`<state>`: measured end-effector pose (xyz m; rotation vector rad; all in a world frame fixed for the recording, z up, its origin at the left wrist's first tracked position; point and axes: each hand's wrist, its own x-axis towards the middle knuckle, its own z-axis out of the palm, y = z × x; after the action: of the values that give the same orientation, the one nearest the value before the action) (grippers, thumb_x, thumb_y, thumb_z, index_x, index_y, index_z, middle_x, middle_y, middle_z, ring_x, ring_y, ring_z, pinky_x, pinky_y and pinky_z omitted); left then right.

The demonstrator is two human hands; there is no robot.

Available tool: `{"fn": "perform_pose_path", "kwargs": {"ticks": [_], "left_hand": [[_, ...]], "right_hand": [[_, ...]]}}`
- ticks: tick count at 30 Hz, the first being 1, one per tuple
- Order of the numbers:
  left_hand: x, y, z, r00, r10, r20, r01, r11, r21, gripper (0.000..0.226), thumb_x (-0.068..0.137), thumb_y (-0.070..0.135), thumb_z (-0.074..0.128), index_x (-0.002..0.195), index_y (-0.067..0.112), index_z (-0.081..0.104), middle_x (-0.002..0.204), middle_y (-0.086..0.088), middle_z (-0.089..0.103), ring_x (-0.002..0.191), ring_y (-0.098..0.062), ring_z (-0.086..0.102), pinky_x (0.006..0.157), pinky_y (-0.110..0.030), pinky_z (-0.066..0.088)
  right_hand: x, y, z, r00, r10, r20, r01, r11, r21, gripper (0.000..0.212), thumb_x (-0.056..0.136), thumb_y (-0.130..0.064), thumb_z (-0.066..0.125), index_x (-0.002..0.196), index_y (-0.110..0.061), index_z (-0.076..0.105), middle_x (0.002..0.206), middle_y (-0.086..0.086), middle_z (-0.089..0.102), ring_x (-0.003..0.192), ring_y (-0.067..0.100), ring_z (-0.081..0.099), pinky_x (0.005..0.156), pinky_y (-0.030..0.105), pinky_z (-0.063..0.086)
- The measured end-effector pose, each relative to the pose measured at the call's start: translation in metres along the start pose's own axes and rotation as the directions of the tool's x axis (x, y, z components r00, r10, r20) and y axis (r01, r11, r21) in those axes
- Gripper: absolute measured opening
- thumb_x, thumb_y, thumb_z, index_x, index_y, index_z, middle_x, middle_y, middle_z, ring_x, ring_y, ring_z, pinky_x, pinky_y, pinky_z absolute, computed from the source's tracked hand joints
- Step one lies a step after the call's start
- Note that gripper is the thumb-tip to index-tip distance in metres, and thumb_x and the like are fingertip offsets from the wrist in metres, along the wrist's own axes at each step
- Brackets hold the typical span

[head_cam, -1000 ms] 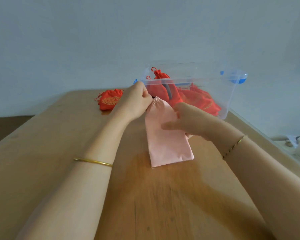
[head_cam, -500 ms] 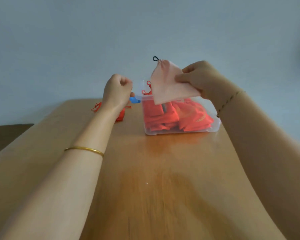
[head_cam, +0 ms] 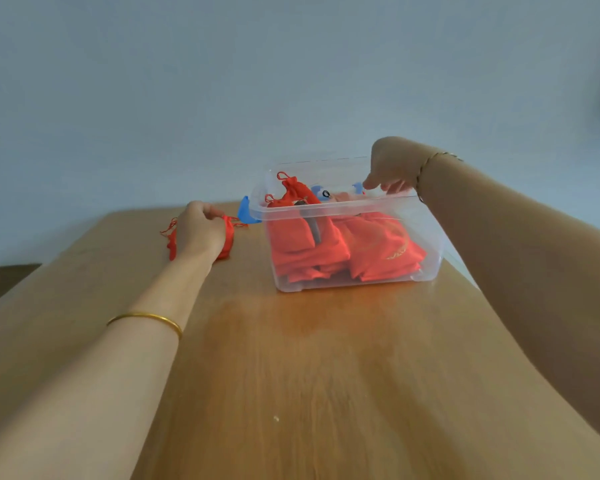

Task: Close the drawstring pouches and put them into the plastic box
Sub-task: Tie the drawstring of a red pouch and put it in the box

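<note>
Right of centre, the right hand point(head_cam: 392, 164) dips its fingertips into the plastic box point(head_cam: 426, 237), where the pink pouch point(head_cam: 343, 196) lies on top; I cannot tell whether they pinch it or are apart. Just left of the box, the left hand point(head_cam: 200, 233) is curled round a red pouch point(head_cam: 227, 237) on the table point(head_cam: 291, 375). That one looks to be next, and its cords need pulling tight.

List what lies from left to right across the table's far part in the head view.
The left hand on a loose red pouch, blue latch, upright red pouch in the box, right hand.
</note>
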<state>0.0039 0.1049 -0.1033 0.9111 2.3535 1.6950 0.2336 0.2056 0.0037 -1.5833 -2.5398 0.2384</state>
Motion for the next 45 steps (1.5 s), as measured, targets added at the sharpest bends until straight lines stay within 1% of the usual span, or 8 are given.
{"fn": "perform_pose_path", "kwargs": {"ticks": [3, 7, 13, 18, 23, 26, 31, 45], "left_hand": [[0.001, -0.004, 0.003, 1.0, -0.02, 0.001, 0.02, 1.0, 0.016, 0.022, 0.081, 0.003, 0.044, 0.09, 0.018, 0.058, 0.108, -0.013, 0.064, 0.098, -0.032, 0.062, 0.083, -0.044, 0.054], [0.001, -0.009, 0.005, 0.999, -0.032, 0.006, 0.032, 0.999, 0.037, 0.026, 0.084, 0.004, 0.044, 0.1, 0.012, 0.062, 0.115, -0.008, 0.061, 0.1, -0.032, 0.06, 0.086, -0.045, 0.053], [0.001, -0.022, 0.003, 0.999, 0.026, 0.018, -0.027, 0.998, 0.064, 0.017, 0.087, 0.004, 0.05, 0.093, 0.014, 0.063, 0.112, -0.01, 0.061, 0.101, -0.031, 0.06, 0.088, -0.044, 0.052], [0.006, -0.037, -0.003, 0.996, 0.072, -0.046, -0.061, 0.976, 0.209, 0.019, 0.088, 0.005, 0.049, 0.099, 0.012, 0.063, 0.12, -0.013, 0.059, 0.109, -0.032, 0.055, 0.092, -0.037, 0.044], [0.019, -0.047, -0.003, 0.981, 0.178, -0.078, -0.122, 0.876, 0.466, 0.026, 0.087, 0.009, 0.05, 0.11, 0.012, 0.062, 0.124, -0.02, 0.052, 0.12, -0.038, 0.043, 0.101, -0.042, 0.038], [0.03, -0.057, 0.0, 0.98, 0.194, 0.036, -0.178, 0.786, 0.592, 0.032, 0.091, 0.019, 0.047, 0.122, 0.017, 0.057, 0.134, -0.017, 0.044, 0.126, -0.038, 0.036, 0.102, -0.045, 0.035], [0.062, -0.078, 0.009, 0.955, 0.036, 0.296, -0.242, 0.671, 0.701, 0.051, 0.093, 0.044, 0.023, 0.14, 0.03, 0.035, 0.153, -0.01, 0.023, 0.141, -0.034, 0.014, 0.115, -0.048, 0.015], [0.039, -0.074, 0.001, 0.877, 0.008, 0.481, -0.402, 0.56, 0.724, 0.044, 0.098, 0.036, 0.02, 0.136, 0.027, 0.04, 0.144, -0.013, 0.036, 0.136, -0.028, 0.024, 0.11, -0.041, 0.018]], "right_hand": [[-0.009, -0.007, -0.006, 0.999, -0.024, -0.038, 0.023, 1.0, -0.015, 0.017, 0.093, -0.012, 0.052, 0.082, 0.001, 0.056, 0.089, 0.011, 0.051, 0.098, 0.032, 0.057, 0.066, 0.034, 0.043], [-0.006, -0.016, -0.008, 0.995, -0.085, 0.045, 0.077, 0.984, 0.163, 0.028, 0.091, -0.005, 0.046, 0.111, 0.011, 0.058, 0.097, 0.02, 0.069, 0.092, 0.033, 0.066, 0.077, 0.038, 0.052], [-0.016, -0.028, 0.005, 0.973, -0.078, 0.218, 0.023, 0.969, 0.246, 0.021, 0.093, -0.003, 0.044, 0.075, -0.006, 0.052, 0.123, 0.023, 0.059, 0.113, 0.038, 0.058, 0.091, 0.038, 0.048], [-0.024, -0.033, -0.003, 0.993, -0.044, -0.112, 0.094, 0.862, 0.499, 0.011, 0.091, -0.004, 0.043, 0.083, -0.006, 0.051, 0.112, 0.023, 0.063, 0.076, 0.03, 0.064, 0.061, 0.032, 0.056], [-0.074, -0.069, 0.029, 0.87, -0.237, -0.432, 0.459, 0.708, 0.537, 0.013, 0.088, -0.008, 0.044, 0.082, -0.011, 0.055, 0.082, 0.013, 0.066, 0.07, 0.027, 0.065, 0.057, 0.031, 0.053], [-0.085, -0.086, 0.069, 0.874, -0.436, -0.215, 0.484, 0.734, 0.477, 0.017, 0.084, -0.006, 0.041, 0.075, -0.005, 0.055, 0.072, 0.015, 0.068, 0.053, 0.026, 0.065, 0.037, 0.023, 0.042], [-0.063, -0.088, 0.113, 0.884, -0.464, 0.048, 0.423, 0.841, 0.338, 0.022, 0.085, -0.012, 0.042, 0.064, -0.017, 0.045, 0.068, 0.014, 0.07, 0.051, 0.026, 0.065, 0.056, 0.033, 0.054], [-0.053, -0.085, 0.13, 0.878, -0.436, 0.2, 0.36, 0.874, 0.326, 0.017, 0.09, -0.017, 0.042, 0.075, -0.013, 0.049, 0.081, 0.018, 0.071, 0.066, 0.03, 0.07, 0.063, 0.038, 0.058]]}}
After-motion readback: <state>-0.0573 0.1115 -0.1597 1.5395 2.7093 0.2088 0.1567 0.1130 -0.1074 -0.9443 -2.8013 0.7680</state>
